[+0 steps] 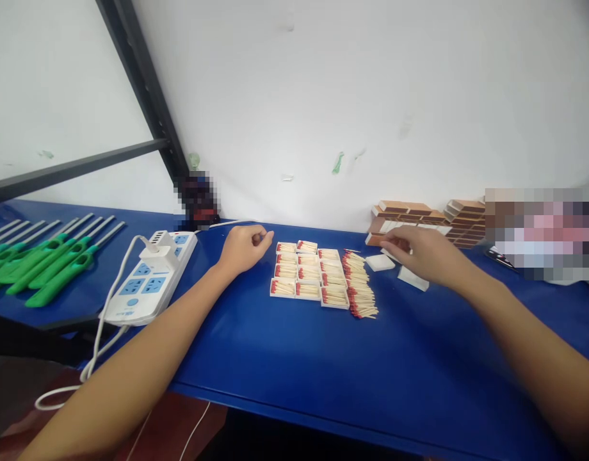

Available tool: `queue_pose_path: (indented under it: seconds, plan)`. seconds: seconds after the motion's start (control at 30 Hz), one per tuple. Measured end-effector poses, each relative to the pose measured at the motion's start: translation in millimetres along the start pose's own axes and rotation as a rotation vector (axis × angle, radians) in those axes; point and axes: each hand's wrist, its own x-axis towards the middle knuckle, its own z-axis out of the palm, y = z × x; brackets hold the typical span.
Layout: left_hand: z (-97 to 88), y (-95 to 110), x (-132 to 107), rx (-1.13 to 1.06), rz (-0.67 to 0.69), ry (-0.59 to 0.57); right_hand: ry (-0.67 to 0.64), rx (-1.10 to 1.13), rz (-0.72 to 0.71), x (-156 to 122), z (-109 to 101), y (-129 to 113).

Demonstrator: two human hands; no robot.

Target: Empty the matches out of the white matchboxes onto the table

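My left hand (245, 247) is held just left of the rows of filled matchbox trays (308, 289), its fingers curled closed; whether anything is in them is hidden. The white trays hold red-tipped matches and sit side by side. Along their right side lies a pile of loose matches (362, 291). To the right, my right hand (417, 251) has thumb and fingers pinched together, with any held item too hidden to make out. Below its fingers lie a white matchbox tray (379, 262) and another white tray (413, 279). Stacked brown matchbox sleeves (404, 209) stand behind it.
At the left lie a white power strip (143, 285) with a plug and cable, and several green long-necked lighters (59, 262). A dark metal frame (148, 89) rises by the white wall. A blurred item (544, 237) is at the right of the blue table (294, 358).
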Motion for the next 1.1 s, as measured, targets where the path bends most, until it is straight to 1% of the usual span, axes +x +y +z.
queue_pose_path:
  seconds: [0.13,0.23,0.3,0.37,0.43,0.5,0.53,0.6,0.7,0.9,1.0,1.1]
  plan:
    - [1.6,-0.1,0.2,-0.004,0.005,-0.012,-0.061,0.028,-0.024,11.0,17.5,-17.8]
    - [4.0,-0.6,-0.3,-0.012,0.001,-0.022,-0.049,0.054,-0.060,25.3,28.2,-29.1]
    - [5.6,-0.6,-0.7,-0.016,-0.005,-0.026,-0.061,0.120,-0.103,38.5,32.7,-39.1]
    - [6.6,-0.6,-1.0,-0.021,-0.008,-0.031,-0.130,0.202,-0.102,55.6,35.9,-51.9]
    - [6.9,-0.8,-0.9,-0.025,-0.010,-0.034,-0.256,0.253,-0.094,75.7,39.1,-66.4]
    - [6.6,-1.3,-0.5,-0.025,-0.015,-0.028,-0.391,0.245,-0.121,95.9,43.0,-80.4]
    - [6.4,-1.7,-0.2,-0.024,-0.018,-0.022,-0.440,0.228,-0.125,104.7,45.0,-86.4]
    - [6.3,-2.5,0.3,-0.024,-0.024,-0.010,-0.489,0.187,-0.127,117.9,48.6,-95.6]
    - [7.5,-3.0,0.4,-0.031,-0.025,-0.012,-0.500,0.164,-0.125,124.5,51.7,-102.0]
    - [8.2,-1.0,0.4,-0.039,-0.016,-0.023,-0.447,0.176,-0.114,119.1,54.2,-103.3]
    - [6.7,-1.3,1.1,-0.042,-0.024,-0.016,-0.423,0.182,-0.117,123.2,49.8,-100.1]
    - [6.8,-2.6,1.7,-0.044,-0.034,-0.010,-0.418,0.184,-0.114,127.5,40.4,-89.9]
